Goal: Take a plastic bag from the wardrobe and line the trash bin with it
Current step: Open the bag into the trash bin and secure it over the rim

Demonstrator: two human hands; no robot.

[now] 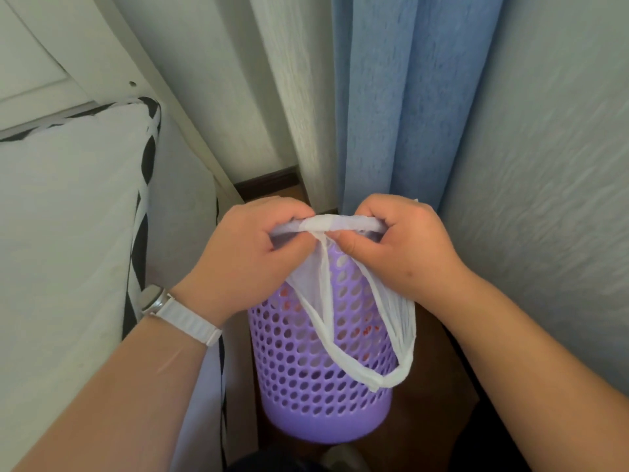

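Purple perforated plastic forms the trash bin, which is standing on a dark floor in a narrow gap between a white cushion with black trim and a blue curtain.

From the head camera, we are looking down at two bare hands meeting just above the bin's far rim. Our left hand, with a white watch on its wrist, is pinching one end of a thin white plastic bag; our right hand is pinching the other end. Both grips are closed tightly on the bag's bunched top edge, apparently to pull its mouth apart. The bag's handles are drooping in loops down the front of the bin, outside it.

No brand, label or readable writing is showing anywhere; some small red marks are showing through the bin's holes, too small to identify.
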